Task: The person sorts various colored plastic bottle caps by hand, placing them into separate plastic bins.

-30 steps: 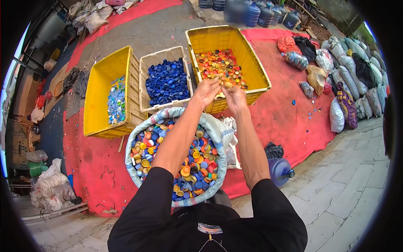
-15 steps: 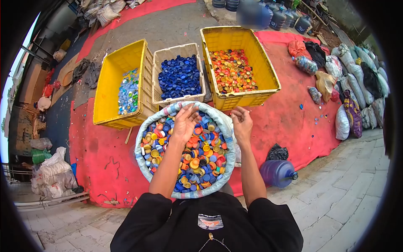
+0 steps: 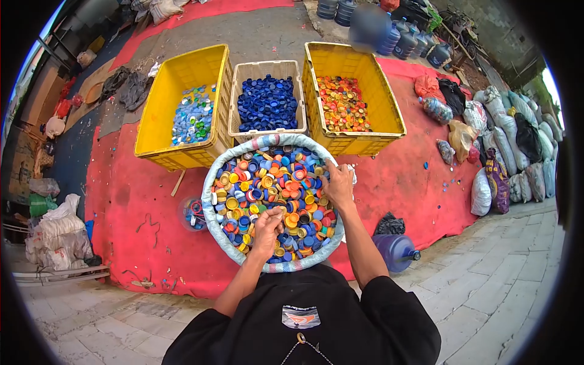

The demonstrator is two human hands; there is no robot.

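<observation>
Left hand: I have the left hand [image 3: 268, 229] over the near middle of the open sack, fingers curled in with the tips drawn together; I cannot tell whether a cap is between them.
Right hand: I see the right hand [image 3: 339, 185] at the right side of the sack's mouth, fingers bent and partly open, tips near the rim; I cannot make out anything gripped.
Sack: it stands directly in front of the person, its pale rolled rim [image 3: 213, 228] banded with red and blue stripes in places.
Mixed caps: inside the sack I see a broad heap [image 3: 258, 179] of blue, orange, yellow, red and a few green caps.
Left yellow crate: beyond the sack, the crate [image 3: 158, 100] holds light blue, white and green caps.
White crate: between the two yellow ones, the crate [image 3: 242, 72] holds dark blue caps.
Right yellow crate: the crate [image 3: 356, 143] holds red, orange and yellow caps.
Red mat: the sack and crates stand over the mat [image 3: 131, 213].
Clear tub: just left of the sack I see a see-through tub [image 3: 193, 215] with small things in it, too small to name.
Blue jug: it [image 3: 395, 252] lies on its side at the right, near a crumpled black bag [image 3: 390, 224].
Filled bags: a pile [image 3: 508, 143] lies at the far right.
</observation>
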